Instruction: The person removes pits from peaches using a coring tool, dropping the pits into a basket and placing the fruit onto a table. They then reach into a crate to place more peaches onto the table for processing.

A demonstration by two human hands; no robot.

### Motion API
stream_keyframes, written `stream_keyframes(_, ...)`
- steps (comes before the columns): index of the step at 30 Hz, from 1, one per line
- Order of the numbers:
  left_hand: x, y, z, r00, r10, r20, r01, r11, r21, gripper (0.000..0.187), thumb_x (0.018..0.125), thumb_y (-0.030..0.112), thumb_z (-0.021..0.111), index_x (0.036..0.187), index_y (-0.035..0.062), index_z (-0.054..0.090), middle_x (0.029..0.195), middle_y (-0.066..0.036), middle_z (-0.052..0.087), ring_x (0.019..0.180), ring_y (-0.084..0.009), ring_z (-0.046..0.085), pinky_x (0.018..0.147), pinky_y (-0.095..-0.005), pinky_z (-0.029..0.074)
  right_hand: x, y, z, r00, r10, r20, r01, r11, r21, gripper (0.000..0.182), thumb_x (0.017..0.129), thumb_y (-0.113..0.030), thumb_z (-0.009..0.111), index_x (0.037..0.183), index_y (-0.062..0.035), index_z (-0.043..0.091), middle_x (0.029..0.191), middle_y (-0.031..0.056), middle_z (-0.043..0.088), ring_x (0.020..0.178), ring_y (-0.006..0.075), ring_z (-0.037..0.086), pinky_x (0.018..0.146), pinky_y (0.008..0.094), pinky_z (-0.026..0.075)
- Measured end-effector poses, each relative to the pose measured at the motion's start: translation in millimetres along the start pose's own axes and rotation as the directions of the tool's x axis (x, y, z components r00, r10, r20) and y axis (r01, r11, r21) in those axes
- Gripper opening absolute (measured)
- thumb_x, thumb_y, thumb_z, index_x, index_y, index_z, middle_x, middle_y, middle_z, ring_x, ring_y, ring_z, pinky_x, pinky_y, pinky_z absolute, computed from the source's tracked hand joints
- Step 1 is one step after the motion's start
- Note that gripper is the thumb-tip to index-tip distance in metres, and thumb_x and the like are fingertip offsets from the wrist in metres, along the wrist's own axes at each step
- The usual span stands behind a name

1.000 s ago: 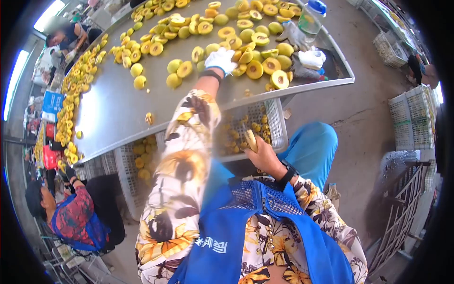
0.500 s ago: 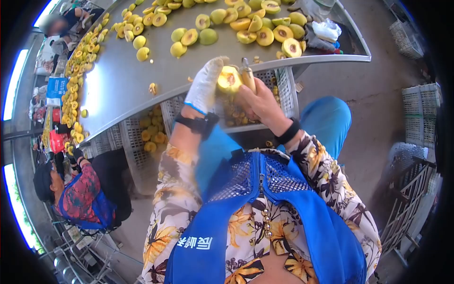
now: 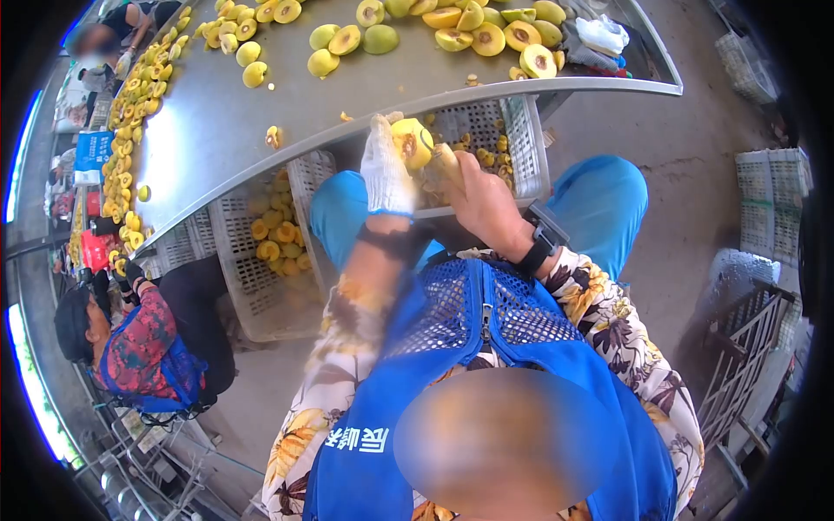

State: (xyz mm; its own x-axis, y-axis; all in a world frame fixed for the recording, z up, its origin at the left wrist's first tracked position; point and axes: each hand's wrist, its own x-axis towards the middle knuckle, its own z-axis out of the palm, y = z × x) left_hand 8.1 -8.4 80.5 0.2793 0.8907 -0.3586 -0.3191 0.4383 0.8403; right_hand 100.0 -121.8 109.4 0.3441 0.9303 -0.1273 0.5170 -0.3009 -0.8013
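My left hand (image 3: pixel 385 174), in a white knitted glove, is closed around a yellow peach half (image 3: pixel 412 143), its cut face showing a reddish-brown middle. Bare apart from a black wristband, my right hand (image 3: pixel 486 201) grips the pale handle of a pitting knife (image 3: pixel 446 162). The knife's thin curved blade lies against the fruit. Both hands are just below the metal table's edge, above a crate (image 3: pixel 532 161) holding small fruit pieces. More cut peaches (image 3: pixel 488 39) lie on the table beyond.
The metal table (image 3: pixel 208 148) spans the front, its raised rim near my hands. A second crate (image 3: pixel 252 300) with peach halves stands left of my knees. A co-worker (image 3: pixel 148 347) sits at left. Stacked crates (image 3: pixel 771 204) and a metal rack (image 3: pixel 738 373) stand at right.
Both hands have come down and closer to my body with the peach half. The knife, which pointed upward beside the fruit, now has its blade against it.
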Motion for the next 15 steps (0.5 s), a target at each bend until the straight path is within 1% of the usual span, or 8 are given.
stream_keyframes(3, -8, -1, 9, 0.993, 0.116, 0.024, -0.117, 0.992, 0.053, 0.041, 0.092, 0.044, 0.044, 0.106, 0.0079, 0.057, 0.091, -0.004, 0.061, 0.074, -0.0132, 0.059, 0.059, -0.0241, 0.047, -3, -2, 2, 0.998, -0.054, -0.028, 0.054, 0.998, -0.011, 0.036, 0.083, -0.015, 0.053, 0.112, 0.0013, 0.039, 0.074, 0.0287, 0.058, 0.071, 0.0453, 0.057, 0.061, 0.0502, 0.045)
stream_keyframes(5, -13, -5, 13, 0.981, 0.187, 0.045, -0.190, 0.979, 0.080, 0.041, 0.092, 0.043, 0.045, 0.105, 0.0060, 0.057, 0.090, -0.005, 0.061, 0.074, -0.0139, 0.059, 0.061, -0.0255, 0.048, -4, -1, 3, 0.999, -0.045, -0.022, 0.044, 0.999, -0.025, 0.031, 0.083, -0.013, 0.052, 0.106, 0.0018, 0.039, 0.071, 0.0283, 0.057, 0.069, 0.0455, 0.056, 0.060, 0.0513, 0.044)
stream_keyframes(8, -17, -7, 17, 0.987, 0.163, 0.015, -0.163, 0.986, 0.018, 0.039, 0.091, 0.038, 0.052, 0.099, 0.0017, 0.060, 0.085, -0.006, 0.061, 0.072, -0.0132, 0.058, 0.063, -0.0255, 0.048, -8, 1, 10, 0.999, -0.042, -0.001, 0.042, 0.998, -0.052, 0.024, 0.082, -0.011, 0.051, 0.097, 0.0022, 0.038, 0.067, 0.0281, 0.056, 0.066, 0.0460, 0.055, 0.059, 0.0526, 0.042)
stream_keyframes(9, -17, -7, 17, 0.990, 0.138, 0.004, -0.138, 0.990, 0.010, 0.039, 0.090, 0.038, 0.052, 0.097, 0.0014, 0.061, 0.082, -0.006, 0.061, 0.069, -0.0132, 0.057, 0.060, -0.0254, 0.048, -10, 3, 13, 0.999, -0.042, 0.009, 0.043, 0.997, -0.062, 0.022, 0.081, -0.010, 0.050, 0.094, 0.0022, 0.037, 0.066, 0.0281, 0.056, 0.066, 0.0461, 0.055, 0.058, 0.0530, 0.042)
stream_keyframes(11, -16, -7, 16, 0.996, 0.090, -0.020, -0.090, 0.996, -0.005, 0.039, 0.089, 0.039, 0.054, 0.093, 0.0009, 0.061, 0.076, -0.006, 0.061, 0.063, -0.0130, 0.057, 0.055, -0.0251, 0.047, -14, 3, 16, 0.996, -0.088, 0.007, 0.089, 0.991, -0.097, 0.016, 0.080, -0.006, 0.047, 0.091, 0.0019, 0.040, 0.063, 0.0234, 0.056, 0.062, 0.0430, 0.056, 0.055, 0.0506, 0.043)
stream_keyframes(12, -13, -5, 13, 1.000, 0.017, 0.015, -0.017, 1.000, -0.019, 0.041, 0.089, 0.040, 0.052, 0.094, 0.0008, 0.060, 0.075, -0.007, 0.061, 0.062, -0.0146, 0.058, 0.055, -0.0270, 0.048, -16, 3, 18, 0.994, -0.112, 0.008, 0.112, 0.987, -0.114, 0.013, 0.079, -0.004, 0.046, 0.090, 0.0018, 0.041, 0.061, 0.0211, 0.056, 0.060, 0.0414, 0.056, 0.054, 0.0494, 0.043)
stream_keyframes(14, -7, -3, 4, 0.988, -0.132, 0.082, 0.135, 0.990, -0.040, 0.044, 0.090, 0.044, 0.050, 0.097, 0.0007, 0.058, 0.074, -0.009, 0.061, 0.061, -0.0179, 0.059, 0.056, -0.0307, 0.050, -19, 4, 20, 0.991, -0.135, 0.022, 0.136, 0.986, -0.099, 0.013, 0.080, -0.005, 0.047, 0.089, 0.0024, 0.042, 0.060, 0.0203, 0.056, 0.060, 0.0403, 0.057, 0.053, 0.0483, 0.043)
stream_keyframes(15, -6, -3, 3, 0.986, -0.144, 0.083, 0.148, 0.988, -0.035, 0.045, 0.090, 0.044, 0.050, 0.095, 0.0004, 0.059, 0.074, -0.009, 0.062, 0.061, -0.0175, 0.059, 0.056, -0.0300, 0.050, -20, 4, 20, 0.989, -0.147, 0.027, 0.149, 0.984, -0.092, 0.013, 0.080, -0.005, 0.048, 0.089, 0.0026, 0.042, 0.060, 0.0198, 0.056, 0.059, 0.0398, 0.057, 0.053, 0.0478, 0.044)
